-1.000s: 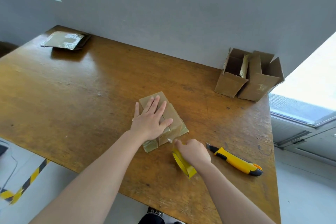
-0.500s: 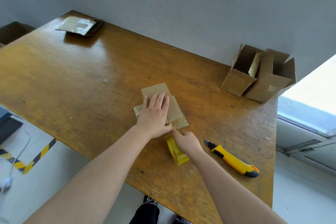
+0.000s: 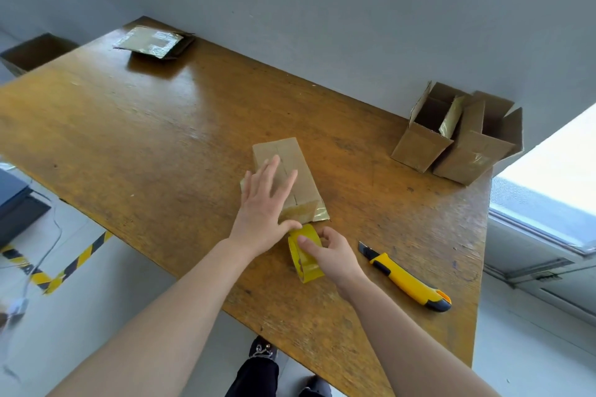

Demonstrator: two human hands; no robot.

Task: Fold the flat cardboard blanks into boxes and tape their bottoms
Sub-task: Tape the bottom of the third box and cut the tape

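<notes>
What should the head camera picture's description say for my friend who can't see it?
A person's left hand lies flat on a small cardboard box on a wooden table, while the right hand grips a yellow tape roll at the box's near end. A yellow utility knife lies to the right; two open boxes stand by the wall.

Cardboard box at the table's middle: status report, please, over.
Left grip flat on the small brown cardboard box. Right grip holds the yellow tape roll at the box's near end. Yellow utility knife lies clear, right of it.
</notes>
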